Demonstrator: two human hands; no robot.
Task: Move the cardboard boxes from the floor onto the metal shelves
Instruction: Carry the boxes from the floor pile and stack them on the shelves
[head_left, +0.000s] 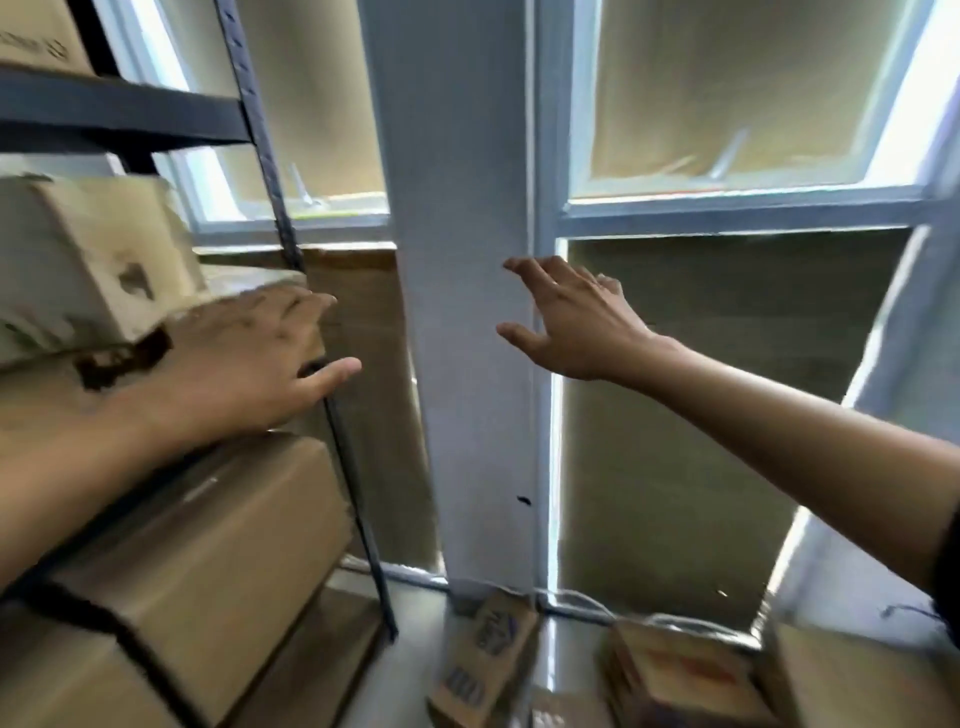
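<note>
The left hand (244, 364) lies flat, fingers straight, against a box (62, 395) on the shelf (119, 111). The right hand (566, 317) hangs spread, holding nothing; floor boxes (675, 675) sit well below it.

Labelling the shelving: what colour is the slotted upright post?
Dark grey, almost black metal post, seen best in the head view.

Tan cardboard boxes (208, 545) fill the dark grey metal shelves (119, 111) beside a white pillar (462, 312).
</note>
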